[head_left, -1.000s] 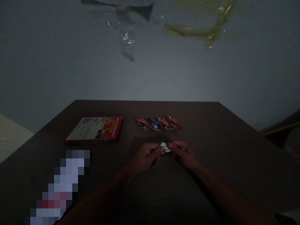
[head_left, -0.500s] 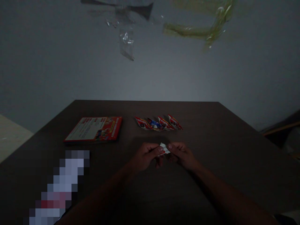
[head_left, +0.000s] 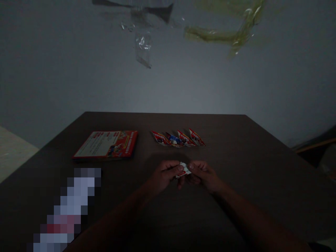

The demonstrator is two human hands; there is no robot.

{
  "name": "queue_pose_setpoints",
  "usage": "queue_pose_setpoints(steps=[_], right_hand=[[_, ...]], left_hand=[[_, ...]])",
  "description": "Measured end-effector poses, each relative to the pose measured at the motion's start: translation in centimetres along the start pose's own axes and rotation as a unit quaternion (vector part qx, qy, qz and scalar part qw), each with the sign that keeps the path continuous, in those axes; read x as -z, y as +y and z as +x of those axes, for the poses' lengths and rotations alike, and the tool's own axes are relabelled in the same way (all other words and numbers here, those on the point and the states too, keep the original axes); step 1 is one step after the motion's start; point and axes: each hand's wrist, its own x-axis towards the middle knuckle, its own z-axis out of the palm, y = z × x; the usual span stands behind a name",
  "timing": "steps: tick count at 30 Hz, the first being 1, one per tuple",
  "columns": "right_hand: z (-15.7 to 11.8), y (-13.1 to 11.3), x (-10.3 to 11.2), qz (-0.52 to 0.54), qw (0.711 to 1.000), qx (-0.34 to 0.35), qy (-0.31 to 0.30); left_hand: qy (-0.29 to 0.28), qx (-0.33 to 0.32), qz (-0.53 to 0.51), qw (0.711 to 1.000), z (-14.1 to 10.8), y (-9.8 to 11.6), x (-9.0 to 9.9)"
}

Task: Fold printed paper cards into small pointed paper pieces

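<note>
You are sitting at a dark brown, wood-grained table (head_left: 231, 143), dimly lit, its far edge against a plain grey-white wall (head_left: 168, 91). High on that wall, left of centre, hangs crinkled clear tape (head_left: 143, 45); to its right runs a yellowish, glossy strip of tape (head_left: 212, 35), angled upward at its right end. A pale floor (head_left: 15, 152) shows beyond the table's left edge, and a dark shape with a thin tan edge (head_left: 317, 144) stands past the right side, too dim to make out.

On the far left of the tabletop lies a flat rectangular red-and-white printed item (head_left: 105, 147). Right of it, at the far middle, four small pointed printed pieces (head_left: 185, 139) sit in a row — three red, one blue, second from left. A blurred-out pale strip (head_left: 70, 203) covers the near left.

Nearer than the row, your left hand (head_left: 166, 174) and right hand (head_left: 206, 174) hold a small white, red-marked paper piece (head_left: 186, 169) between them — thumbs on top, fingers closed narrowly on it.
</note>
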Motion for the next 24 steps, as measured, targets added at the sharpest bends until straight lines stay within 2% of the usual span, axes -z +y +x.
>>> queue_pose_setpoints(steps=[7,11,14,19,21,24], right_hand=[[-0.14,-0.55,-0.26,-0.121,0.992,-0.01,0.012],[-0.31,-0.35,-0.49,-0.076,0.997,-0.004,-0.008],[-0.32,-0.26,-0.55,-0.061,0.998,-0.001,-0.001],[-0.08,-0.64,-0.62,-0.113,0.994,-0.007,0.006],[-0.08,-0.79,-0.64,-0.117,0.993,-0.009,-0.005],[-0.23,-0.91,-0.68,-0.089,0.996,-0.004,-0.02]], left_hand=[[0.095,-0.019,0.134,0.986,0.11,0.12,-0.47],[0.092,-0.007,0.086,0.992,0.06,0.19,-0.92],[0.098,-0.005,0.05,0.994,0.17,-0.02,-1.0],[0.132,0.006,0.121,0.984,0.16,-0.26,-0.4],[0.127,0.009,0.129,0.983,0.09,-0.18,-0.43],[0.103,0.013,0.086,0.991,0.07,0.07,-1.02]])
